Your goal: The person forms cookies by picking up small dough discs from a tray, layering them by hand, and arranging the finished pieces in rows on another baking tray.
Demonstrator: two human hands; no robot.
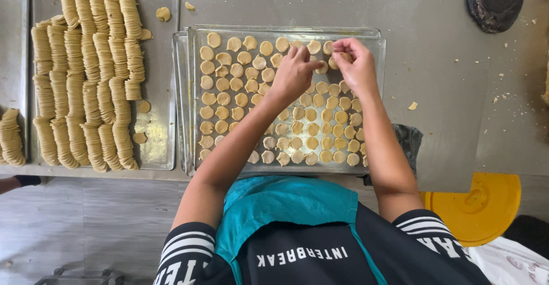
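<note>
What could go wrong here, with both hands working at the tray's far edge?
The forearms cross low over the laid dough discs, so a dip could smear or shift them. The right hand and left hand work close together and might knock neighbouring discs. The tray sits on stacked trays and may slide.

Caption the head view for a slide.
Both hands, left hand and right hand, set small dough discs in rows on a metal tray, stacked discs alongside.
</note>
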